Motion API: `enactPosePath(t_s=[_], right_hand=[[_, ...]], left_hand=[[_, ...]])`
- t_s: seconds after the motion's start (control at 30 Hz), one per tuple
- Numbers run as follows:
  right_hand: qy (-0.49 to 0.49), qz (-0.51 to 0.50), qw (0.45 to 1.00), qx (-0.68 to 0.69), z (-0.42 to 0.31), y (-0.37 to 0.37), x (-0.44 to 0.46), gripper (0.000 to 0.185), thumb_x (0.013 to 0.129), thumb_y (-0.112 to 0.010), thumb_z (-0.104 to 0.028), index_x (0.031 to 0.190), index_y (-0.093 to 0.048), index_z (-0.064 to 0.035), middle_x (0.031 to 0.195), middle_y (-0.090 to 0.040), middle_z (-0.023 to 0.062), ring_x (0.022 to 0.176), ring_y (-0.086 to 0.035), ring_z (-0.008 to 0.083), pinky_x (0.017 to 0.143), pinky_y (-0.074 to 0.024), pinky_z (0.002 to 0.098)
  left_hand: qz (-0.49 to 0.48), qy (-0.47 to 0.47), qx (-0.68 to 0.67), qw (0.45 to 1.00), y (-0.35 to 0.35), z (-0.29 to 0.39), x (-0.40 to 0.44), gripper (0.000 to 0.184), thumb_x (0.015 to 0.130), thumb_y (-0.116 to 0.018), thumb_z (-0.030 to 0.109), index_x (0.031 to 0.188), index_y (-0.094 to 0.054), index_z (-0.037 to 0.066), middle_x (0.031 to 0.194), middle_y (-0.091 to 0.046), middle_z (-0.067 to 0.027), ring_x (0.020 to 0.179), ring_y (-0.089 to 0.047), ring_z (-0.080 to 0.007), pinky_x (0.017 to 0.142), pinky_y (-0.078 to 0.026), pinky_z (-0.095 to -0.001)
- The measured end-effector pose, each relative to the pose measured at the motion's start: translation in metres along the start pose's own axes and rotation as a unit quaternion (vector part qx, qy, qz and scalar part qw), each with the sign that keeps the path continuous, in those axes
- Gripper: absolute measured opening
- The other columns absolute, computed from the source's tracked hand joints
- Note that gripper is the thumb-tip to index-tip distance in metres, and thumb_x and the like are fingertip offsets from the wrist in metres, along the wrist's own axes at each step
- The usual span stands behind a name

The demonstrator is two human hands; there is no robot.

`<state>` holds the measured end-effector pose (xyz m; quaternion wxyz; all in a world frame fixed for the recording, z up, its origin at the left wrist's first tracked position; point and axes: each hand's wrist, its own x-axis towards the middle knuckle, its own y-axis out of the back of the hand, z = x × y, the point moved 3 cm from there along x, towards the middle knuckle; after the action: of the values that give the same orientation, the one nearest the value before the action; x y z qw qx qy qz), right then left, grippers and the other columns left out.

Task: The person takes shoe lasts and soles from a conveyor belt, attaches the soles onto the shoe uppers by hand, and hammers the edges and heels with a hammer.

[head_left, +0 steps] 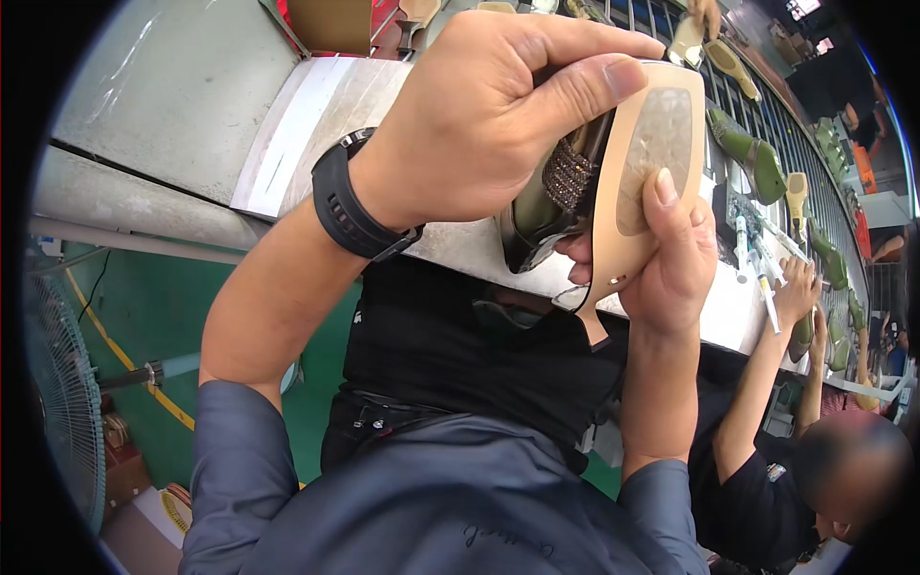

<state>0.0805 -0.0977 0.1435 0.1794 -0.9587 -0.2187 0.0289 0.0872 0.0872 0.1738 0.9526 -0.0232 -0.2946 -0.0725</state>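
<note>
A person's left hand (479, 120), with a black watch (340, 206) at the wrist, pinches the wide upper end of a tan sole (637, 187), while the right hand (678, 257) grips it lower down, thumb on its face. Behind it shows a dark shoe (537, 216) with a beaded strap (568, 179). Over at the right, a co-worker's hand (797, 290) is beside some syringes (765, 251), and a fan (67, 393) stands at the left.

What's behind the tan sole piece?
Peeking out: a beaded strap on a green form. The rest is covered by the tan sole piece and left hand.
</note>
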Motion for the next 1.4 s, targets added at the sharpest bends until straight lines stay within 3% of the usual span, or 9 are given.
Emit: enactPosePath(t_s=[0.2,0.27,0.37,0.5,0.7,0.87,1.07,1.3,1.4], right_hand=[[0.004,-0.006,1.0,-0.014,-0.002,0.0,-0.001,0.035,0.109,-0.056,-0.025,0.115,-0.067,0.007,0.084,-0.074,0.0174,0.063,-0.074,0.0239,0.053,-0.0635,0.0351],[0.007,0.004,0.999,-0.036,-0.001,0.0,-0.002,0.035,0.108,-0.056,-0.025,0.113,-0.068,0.0066,0.082,-0.074,0.016,0.062,-0.073,0.0218,0.052,-0.0617,0.0327],[0.018,0.012,0.997,-0.069,-0.003,-0.008,-0.006,0.034,0.108,-0.057,-0.026,0.11,-0.07,0.0058,0.08,-0.074,0.0135,0.061,-0.071,0.0176,0.052,-0.0581,0.0285],[0.02,-0.006,0.995,-0.099,-0.003,-0.018,-0.022,0.031,0.106,-0.061,-0.023,0.107,-0.07,0.007,0.081,-0.073,0.0094,0.061,-0.066,0.0131,0.053,-0.053,0.0265],[0.217,-0.01,0.955,-0.203,0.015,-0.018,-0.044,0.033,0.104,-0.068,-0.021,0.081,-0.063,0.0024,0.068,-0.062,0.0037,0.058,-0.052,0.0085,0.051,-0.0398,0.0255],[0.242,-0.039,0.92,-0.307,0.014,-0.04,-0.05,0.027,0.098,-0.074,-0.017,0.077,-0.065,-0.0025,0.058,-0.057,0.007,0.044,-0.052,0.0198,0.045,-0.0392,0.0331],[0.245,-0.075,0.9,-0.353,0.013,-0.058,-0.048,0.017,0.093,-0.076,-0.011,0.08,-0.068,-0.0033,0.059,-0.057,0.0107,0.046,-0.055,0.0269,0.045,-0.0409,0.0357],[0.236,-0.115,0.896,-0.359,0.015,-0.069,-0.04,0.017,0.09,-0.08,-0.013,0.085,-0.068,-0.0031,0.059,-0.056,0.0113,0.047,-0.057,0.0281,0.046,-0.0428,0.038],[0.238,-0.118,0.897,-0.353,0.019,-0.071,-0.035,0.019,0.09,-0.081,-0.014,0.084,-0.066,-0.0039,0.06,-0.057,0.0117,0.048,-0.058,0.028,0.046,-0.0434,0.038]], left_hand=[[0.018,-0.018,0.043,0.999,-0.01,0.014,-0.004,0.035,0.103,-0.068,0.011,0.132,-0.066,-0.008,0.112,-0.075,-0.01,0.1,-0.068,-0.0108,0.087,-0.055,-0.0254],[-0.043,-0.032,0.033,0.998,0.003,0.002,-0.004,0.042,0.102,-0.067,0.01,0.139,-0.061,-0.009,0.116,-0.074,-0.0122,0.107,-0.069,-0.014,0.092,-0.055,-0.0289],[-0.097,0.034,-0.071,0.992,0.003,0.008,-0.01,0.055,0.102,-0.065,0.009,0.152,-0.047,-0.008,0.149,-0.058,-0.0199,0.137,-0.057,-0.0249,0.115,-0.047,-0.0388],[-0.009,0.101,-0.062,0.993,0.005,0.028,-0.025,0.045,0.1,-0.06,0.007,0.142,-0.057,-0.01,0.143,-0.063,-0.0237,0.131,-0.063,-0.0274,0.113,-0.049,-0.0391],[0.093,0.057,-0.096,0.989,-0.001,0.043,-0.07,0.036,0.1,-0.06,0.01,0.131,-0.063,-0.009,0.139,-0.061,-0.0355,0.126,-0.066,-0.0393,0.109,-0.053,-0.0488],[0.123,0.031,-0.039,0.991,0.009,0.05,-0.091,0.023,0.1,-0.065,0.009,0.119,-0.063,-0.003,0.133,-0.065,-0.0304,0.122,-0.068,-0.0384,0.105,-0.056,-0.051],[0.167,0.066,-0.038,0.983,0.02,0.059,-0.092,0.018,0.096,-0.07,0.007,0.11,-0.059,0.002,0.112,-0.066,-0.0159,0.111,-0.072,-0.0333,0.099,-0.06,-0.0497],[0.176,0.101,0.093,0.975,0.029,0.07,-0.091,0.015,0.096,-0.068,0.007,0.107,-0.059,0.001,0.106,-0.061,-0.009,0.099,-0.071,-0.0217,0.097,-0.061,-0.0467],[0.175,0.088,0.136,0.971,0.039,0.069,-0.095,0.013,0.097,-0.066,0.007,0.106,-0.059,0.001,0.107,-0.062,-0.0105,0.102,-0.07,-0.0226,0.098,-0.06,-0.0468]])
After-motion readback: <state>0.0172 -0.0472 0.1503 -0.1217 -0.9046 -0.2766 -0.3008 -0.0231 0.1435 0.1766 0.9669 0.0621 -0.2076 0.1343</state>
